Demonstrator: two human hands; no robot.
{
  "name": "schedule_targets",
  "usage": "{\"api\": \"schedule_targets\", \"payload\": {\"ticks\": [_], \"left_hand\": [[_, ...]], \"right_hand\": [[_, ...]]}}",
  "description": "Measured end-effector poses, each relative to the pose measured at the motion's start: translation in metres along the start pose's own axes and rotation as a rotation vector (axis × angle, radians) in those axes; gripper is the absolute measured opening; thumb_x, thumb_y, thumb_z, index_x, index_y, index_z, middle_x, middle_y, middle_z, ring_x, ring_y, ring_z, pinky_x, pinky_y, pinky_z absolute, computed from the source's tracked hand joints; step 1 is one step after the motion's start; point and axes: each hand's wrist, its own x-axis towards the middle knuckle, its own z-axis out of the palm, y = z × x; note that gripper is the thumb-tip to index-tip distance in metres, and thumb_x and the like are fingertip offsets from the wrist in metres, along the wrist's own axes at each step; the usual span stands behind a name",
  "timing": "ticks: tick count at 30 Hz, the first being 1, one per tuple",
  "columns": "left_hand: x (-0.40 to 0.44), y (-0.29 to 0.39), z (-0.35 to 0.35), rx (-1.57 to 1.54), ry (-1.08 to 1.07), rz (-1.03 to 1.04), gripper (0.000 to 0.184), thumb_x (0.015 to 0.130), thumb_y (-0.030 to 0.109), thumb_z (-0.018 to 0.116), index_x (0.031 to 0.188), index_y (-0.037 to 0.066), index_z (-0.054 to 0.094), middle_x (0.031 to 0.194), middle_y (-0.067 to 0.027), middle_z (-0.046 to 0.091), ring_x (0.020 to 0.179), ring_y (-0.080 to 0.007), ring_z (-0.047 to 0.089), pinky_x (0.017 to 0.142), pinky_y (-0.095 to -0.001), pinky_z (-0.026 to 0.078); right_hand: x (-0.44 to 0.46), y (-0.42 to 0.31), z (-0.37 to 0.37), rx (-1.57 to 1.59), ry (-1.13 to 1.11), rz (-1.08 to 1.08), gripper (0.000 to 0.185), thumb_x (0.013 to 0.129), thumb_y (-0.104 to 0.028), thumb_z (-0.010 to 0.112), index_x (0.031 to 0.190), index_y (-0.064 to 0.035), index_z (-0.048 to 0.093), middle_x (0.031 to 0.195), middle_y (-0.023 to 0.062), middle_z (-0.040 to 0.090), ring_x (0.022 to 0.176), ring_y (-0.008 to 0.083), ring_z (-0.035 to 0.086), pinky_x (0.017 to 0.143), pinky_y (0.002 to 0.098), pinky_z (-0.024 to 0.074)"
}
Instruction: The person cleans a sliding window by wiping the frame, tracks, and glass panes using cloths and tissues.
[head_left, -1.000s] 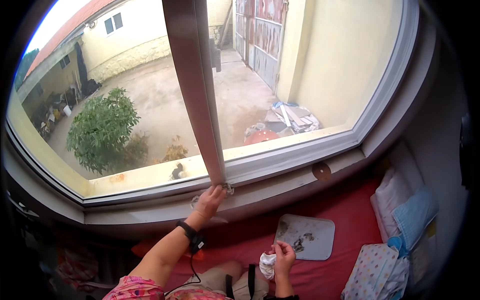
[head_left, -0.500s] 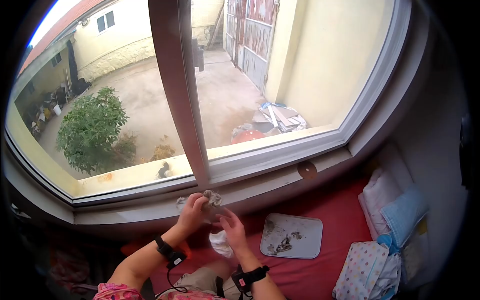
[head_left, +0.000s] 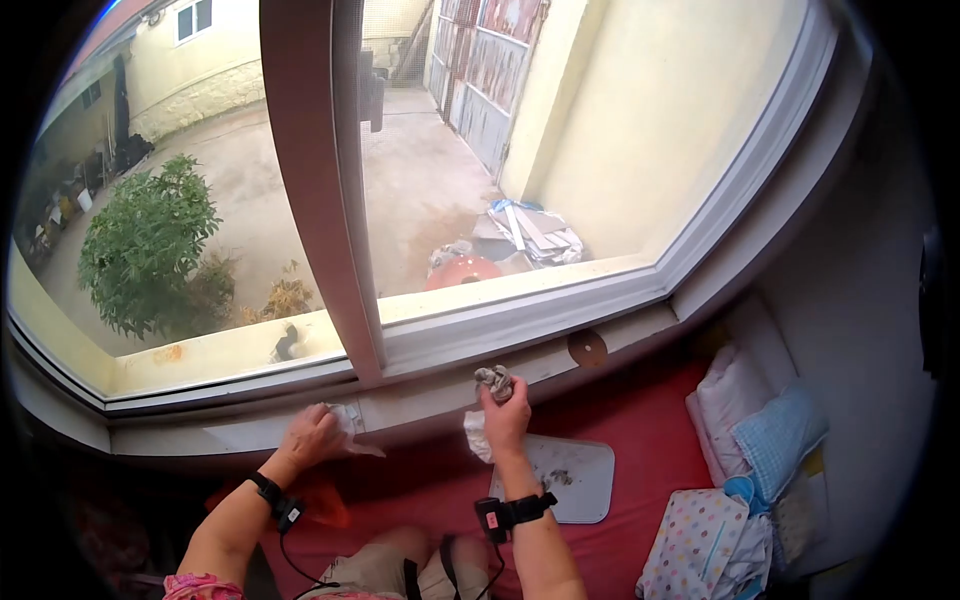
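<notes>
My left hand (head_left: pixel 312 437) is at the windowsill (head_left: pixel 235 434), fingers closed on a thin white crumpled sheet (head_left: pixel 350 420) that sticks out to its right; whether it is tissue or plastic I cannot tell. Farther right, my right hand (head_left: pixel 508 415) is raised before the sill. Its fingers grip a crumpled grey, dirty-looking rag (head_left: pixel 492 382). A white wad of cloth or tissue (head_left: pixel 478 437) hangs from the same hand. Behind my right forearm lies a white tray (head_left: pixel 595 500) with dark clumps of dirt on it, partly hidden by the arm.
A brown disc (head_left: pixel 587 348) with a centre hole lies on the sill. Red cloth (head_left: pixel 640 420) covers the surface below. Folded bedding (head_left: pixel 735 395), a blue pillow (head_left: pixel 782 440) and a dotted cloth (head_left: pixel 700 540) are at right. The window frame (head_left: pixel 325 200) rises ahead.
The grey rag has passed from my left hand to my right. My left hand has moved left along the sill; my right hand has risen and moved right. The view has shifted slightly.
</notes>
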Motion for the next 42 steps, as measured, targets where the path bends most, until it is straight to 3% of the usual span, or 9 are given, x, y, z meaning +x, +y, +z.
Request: {"api": "schedule_targets", "payload": {"ticks": [3,8,12,16,25,28,31,38,42], "left_hand": [[-0.003,-0.012,0.007,0.055,0.002,0.091,0.030,0.071,0.028,0.069,0.087,0.007,0.056,0.089,-0.0126,0.053,0.083,-0.0308,0.053,0.075,-0.0399,0.045],[-0.008,-0.017,0.018,0.151,-0.005,0.140,0.036,0.065,0.033,0.072,0.084,0.007,0.057,0.088,-0.0113,0.053,0.083,-0.0293,0.052,0.077,-0.0405,0.042],[-0.004,-0.014,0.015,0.133,0.004,0.110,0.036,0.061,0.032,0.073,0.081,0.007,0.057,0.087,-0.0105,0.053,0.082,-0.0291,0.051,0.080,-0.0421,0.040],[-0.004,-0.015,0.015,0.111,-0.003,0.100,0.036,0.058,0.030,0.073,0.080,0.006,0.056,0.086,-0.0109,0.053,0.082,-0.0294,0.050,0.080,-0.0429,0.039],[-0.002,-0.012,0.014,0.120,-0.005,0.097,0.038,0.056,0.028,0.073,0.080,0.005,0.055,0.089,-0.0135,0.051,0.084,-0.0310,0.050,0.085,-0.0454,0.039],[-0.006,-0.016,0.017,0.089,-0.037,0.091,0.040,0.058,0.028,0.072,0.083,0.004,0.054,0.091,-0.0151,0.050,0.087,-0.0337,0.049,0.087,-0.0474,0.038],[-0.006,-0.015,0.016,0.117,-0.027,0.086,0.040,0.058,0.028,0.073,0.083,0.004,0.054,0.091,-0.0150,0.050,0.087,-0.0337,0.049,0.086,-0.0468,0.038],[-0.003,-0.013,0.014,0.116,0.006,0.090,0.039,0.057,0.030,0.073,0.081,0.006,0.055,0.088,-0.0125,0.051,0.083,-0.0309,0.049,0.082,-0.0442,0.039],[-0.003,-0.012,0.013,0.097,-0.004,0.099,0.038,0.059,0.028,0.072,0.082,0.005,0.054,0.088,-0.0132,0.050,0.082,-0.0315,0.049,0.083,-0.0447,0.039]], "right_hand": [[0.059,0.001,-0.022,-0.114,0.182,-0.019,0.037,0.078,-0.021,0.069,0.105,-0.0037,0.052,0.098,0.0186,0.061,0.089,0.0365,0.059,0.076,0.0415,0.0467],[0.153,0.039,-0.067,-0.431,0.468,-0.039,0.034,0.079,-0.016,0.066,0.107,-0.0045,0.052,0.105,0.0170,0.056,0.099,0.0344,0.054,0.081,0.0414,0.0457],[0.203,0.061,-0.086,-0.633,0.443,-0.081,0.033,0.078,-0.017,0.067,0.107,-0.0062,0.054,0.107,0.0141,0.056,0.101,0.0331,0.053,0.082,0.0416,0.0464],[0.213,0.061,-0.071,-0.755,0.227,0.149,0.028,0.078,-0.017,0.067,0.103,-0.0086,0.058,0.108,0.0099,0.058,0.100,0.0329,0.054,0.083,0.0421,0.0472],[0.131,0.042,-0.021,-0.852,0.092,-0.429,0.021,0.074,-0.010,0.061,0.093,-0.0062,0.053,0.099,0.0096,0.052,0.095,0.0300,0.049,0.078,0.0374,0.0492],[0.099,0.031,-0.014,-0.646,-0.044,-0.604,0.027,0.075,-0.009,0.058,0.102,-0.0062,0.053,0.105,0.0080,0.054,0.096,0.0289,0.050,0.078,0.0362,0.0496],[0.116,0.047,-0.028,-0.742,-0.036,-0.662,0.030,0.075,-0.008,0.058,0.105,-0.0064,0.053,0.107,0.0068,0.054,0.096,0.0287,0.050,0.077,0.0363,0.0499],[0.201,0.062,-0.074,-0.974,0.087,-0.198,0.020,0.079,-0.010,0.057,0.099,-0.0081,0.057,0.104,0.0074,0.055,0.099,0.0313,0.051,0.077,0.0388,0.0499],[0.201,0.074,-0.051,-0.997,0.143,-0.191,0.016,0.080,-0.008,0.055,0.096,-0.0066,0.057,0.101,0.0080,0.055,0.098,0.0320,0.051,0.077,0.0399,0.0503]]}}
